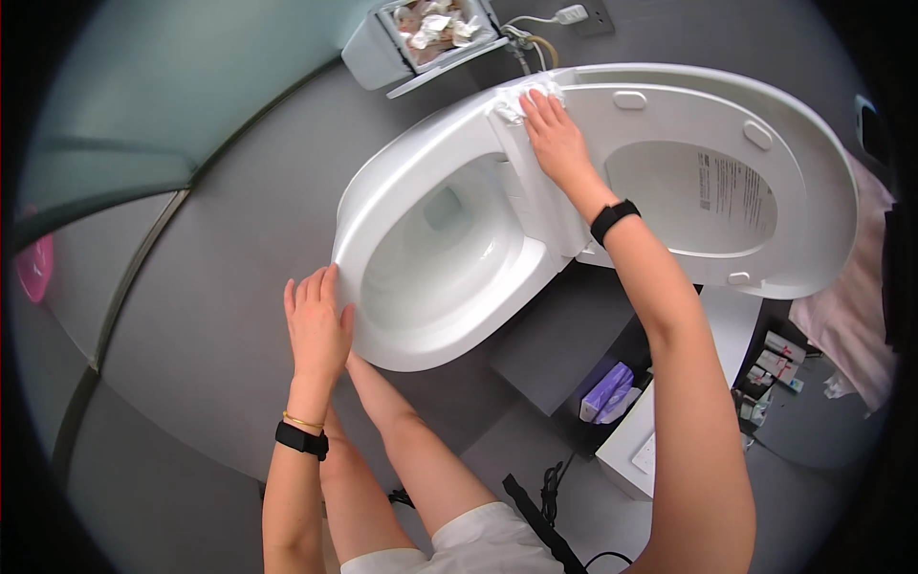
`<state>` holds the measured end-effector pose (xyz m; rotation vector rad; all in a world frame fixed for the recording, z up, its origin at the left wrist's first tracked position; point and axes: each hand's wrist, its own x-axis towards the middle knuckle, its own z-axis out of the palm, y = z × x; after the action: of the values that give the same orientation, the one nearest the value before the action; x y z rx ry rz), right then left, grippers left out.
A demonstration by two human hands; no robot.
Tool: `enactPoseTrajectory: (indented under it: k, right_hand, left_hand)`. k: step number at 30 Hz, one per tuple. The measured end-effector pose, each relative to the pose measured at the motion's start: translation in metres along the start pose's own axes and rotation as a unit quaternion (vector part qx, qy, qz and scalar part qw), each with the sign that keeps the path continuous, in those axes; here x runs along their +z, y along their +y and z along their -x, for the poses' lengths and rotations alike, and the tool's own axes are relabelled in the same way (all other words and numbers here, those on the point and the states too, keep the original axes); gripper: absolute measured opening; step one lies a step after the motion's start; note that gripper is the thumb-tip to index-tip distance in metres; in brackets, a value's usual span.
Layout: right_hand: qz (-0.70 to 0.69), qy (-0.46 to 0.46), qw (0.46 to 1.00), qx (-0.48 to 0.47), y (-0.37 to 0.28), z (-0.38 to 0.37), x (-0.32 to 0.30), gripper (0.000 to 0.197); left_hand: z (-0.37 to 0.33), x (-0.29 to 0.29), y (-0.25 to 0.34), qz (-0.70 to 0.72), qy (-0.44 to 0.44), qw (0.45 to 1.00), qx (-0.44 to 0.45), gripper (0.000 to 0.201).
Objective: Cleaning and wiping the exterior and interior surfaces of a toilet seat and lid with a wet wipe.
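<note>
A white toilet stands before me with its seat and lid raised. My right hand presses a crumpled white tissue onto the rear of the bowl, close to the seat hinge. The fingers lie over the tissue and hide part of it. At the front left of the bowl, my left hand rests against the outer rim with its fingers stretched out, and nothing shows in it. A little water lies at the bottom of the bowl.
Beyond the toilet stands a bin full of used tissues, near a white plug and hoses. A purple tissue pack lies right of my legs, beside a white cabinet. A glass partition rises at left, with a pink basin behind it.
</note>
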<state>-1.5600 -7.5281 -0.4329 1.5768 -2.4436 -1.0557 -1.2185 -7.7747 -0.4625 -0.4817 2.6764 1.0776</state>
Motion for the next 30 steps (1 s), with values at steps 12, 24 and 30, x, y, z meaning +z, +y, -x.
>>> enactPoseTrajectory:
  k: [12, 24, 30]
  right_hand:
    - [-0.226, 0.185, 0.943, 0.162, -0.049, -0.002, 0.0, 0.036]
    - [-0.316, 0.128, 0.921, 0.188, -0.068, 0.005, 0.015, 0.036]
    - [-0.405, 0.087, 0.863, 0.289, -0.095, -0.017, -0.001, 0.04]
  left_hand:
    - [-0.024, -0.016, 0.019, -0.071, 0.002, 0.997, -0.022, 0.045]
    - [-0.06, -0.005, 0.015, -0.101, -0.063, 0.993, 0.028, 0.057]
    - [-0.069, -0.008, 0.011, -0.116, -0.109, 0.985, 0.066, 0.062]
